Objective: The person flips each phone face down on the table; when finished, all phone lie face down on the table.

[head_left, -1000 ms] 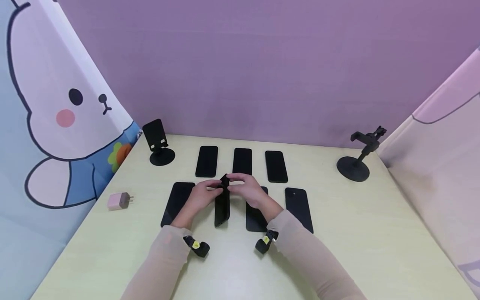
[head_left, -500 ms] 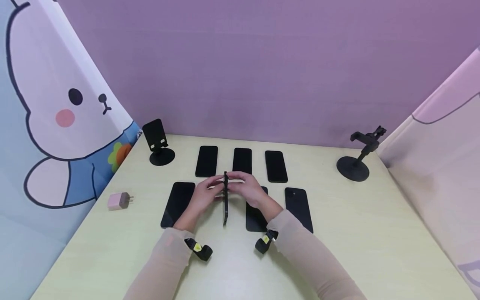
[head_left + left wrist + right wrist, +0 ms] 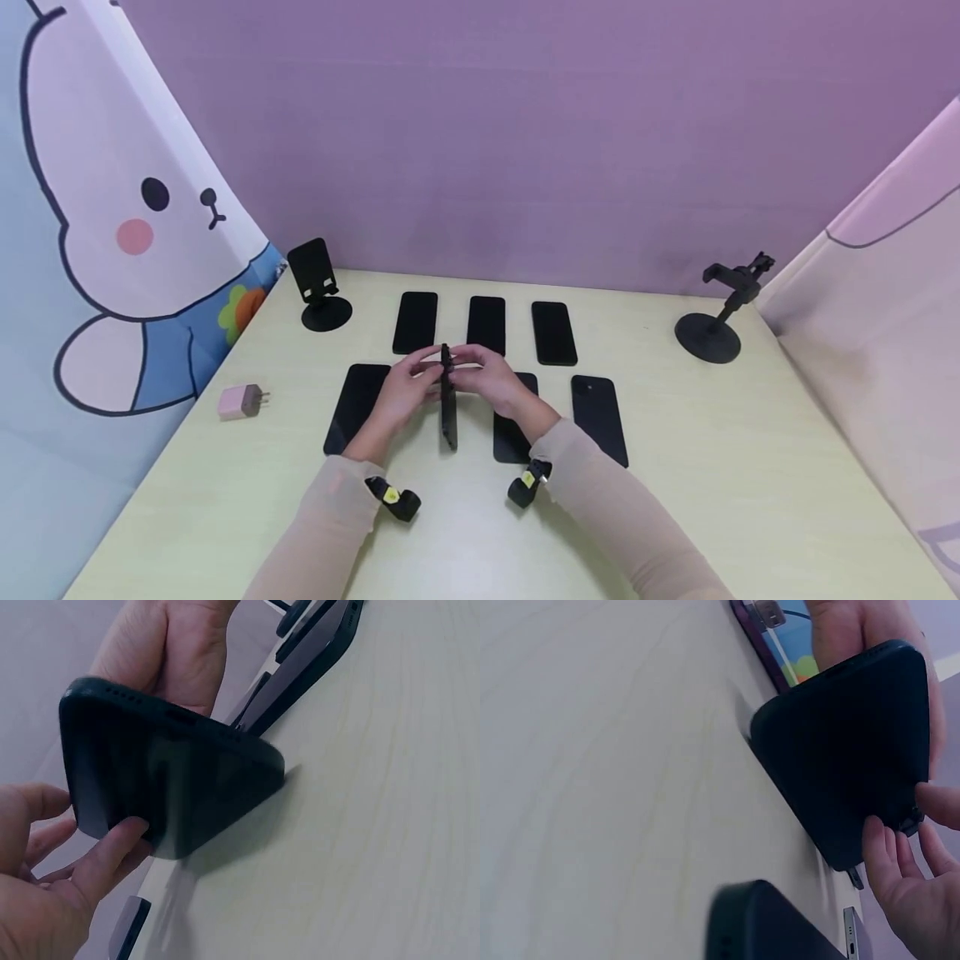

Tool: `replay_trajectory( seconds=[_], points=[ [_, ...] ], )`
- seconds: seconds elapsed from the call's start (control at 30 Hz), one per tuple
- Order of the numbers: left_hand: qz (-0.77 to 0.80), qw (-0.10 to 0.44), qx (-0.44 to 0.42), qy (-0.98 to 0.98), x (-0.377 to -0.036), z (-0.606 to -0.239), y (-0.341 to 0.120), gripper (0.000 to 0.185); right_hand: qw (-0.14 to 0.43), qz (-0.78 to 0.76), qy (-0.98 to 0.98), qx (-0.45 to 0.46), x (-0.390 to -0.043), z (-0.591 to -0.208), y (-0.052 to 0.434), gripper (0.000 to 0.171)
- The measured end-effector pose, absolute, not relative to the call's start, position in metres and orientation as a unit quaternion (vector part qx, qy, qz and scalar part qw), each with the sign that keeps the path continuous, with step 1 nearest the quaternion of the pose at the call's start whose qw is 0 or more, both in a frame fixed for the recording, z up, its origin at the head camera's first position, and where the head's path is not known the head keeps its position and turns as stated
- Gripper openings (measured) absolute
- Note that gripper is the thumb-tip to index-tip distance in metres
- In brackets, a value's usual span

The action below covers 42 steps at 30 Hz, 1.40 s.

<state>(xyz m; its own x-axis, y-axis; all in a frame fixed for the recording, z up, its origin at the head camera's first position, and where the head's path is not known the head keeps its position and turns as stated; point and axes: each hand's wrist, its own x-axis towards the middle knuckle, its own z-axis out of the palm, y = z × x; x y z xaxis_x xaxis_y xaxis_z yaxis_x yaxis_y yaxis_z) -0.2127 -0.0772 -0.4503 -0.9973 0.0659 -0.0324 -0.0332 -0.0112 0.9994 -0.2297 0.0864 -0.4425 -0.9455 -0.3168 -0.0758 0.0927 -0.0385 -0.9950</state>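
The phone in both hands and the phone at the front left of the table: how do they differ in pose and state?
The held phone stands on its long edge, near end on the table; the front-left phone lies flat. The left hand and right hand pinch the held phone's far end; nothing touches the front-left phone. Both are dark slabs of similar size.

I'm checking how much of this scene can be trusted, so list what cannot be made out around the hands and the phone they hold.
- Head view: the held phone stands edge-on, so neither face shows.
- Head view: the right hand covers the top of the phone behind it.
- Left wrist view: the left hand is cut off by the frame's edge; the phone is blurred.
- Right wrist view: the near dark object is blurred and cut off at the bottom.
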Motion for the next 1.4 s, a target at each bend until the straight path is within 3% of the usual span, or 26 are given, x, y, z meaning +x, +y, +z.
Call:
replay_trajectory(
  seconds=[0.47,0.8,1.4],
  points=[
    [0.549,-0.021,0.024,0.835,-0.213,-0.459,-0.083,0.033,0.108,-0.561,0.817,-0.077,-0.230,-0.452,0.084,0.041],
    [0.476,-0.002,0.016,0.879,-0.219,-0.460,-0.092,0.040,0.095,-0.452,0.885,-0.064,-0.234,-0.454,0.083,0.042],
    [0.396,0.010,0.026,0.918,-0.221,-0.457,-0.092,0.046,0.097,-0.395,0.910,-0.072,-0.233,-0.447,0.078,0.043]
  ],
)
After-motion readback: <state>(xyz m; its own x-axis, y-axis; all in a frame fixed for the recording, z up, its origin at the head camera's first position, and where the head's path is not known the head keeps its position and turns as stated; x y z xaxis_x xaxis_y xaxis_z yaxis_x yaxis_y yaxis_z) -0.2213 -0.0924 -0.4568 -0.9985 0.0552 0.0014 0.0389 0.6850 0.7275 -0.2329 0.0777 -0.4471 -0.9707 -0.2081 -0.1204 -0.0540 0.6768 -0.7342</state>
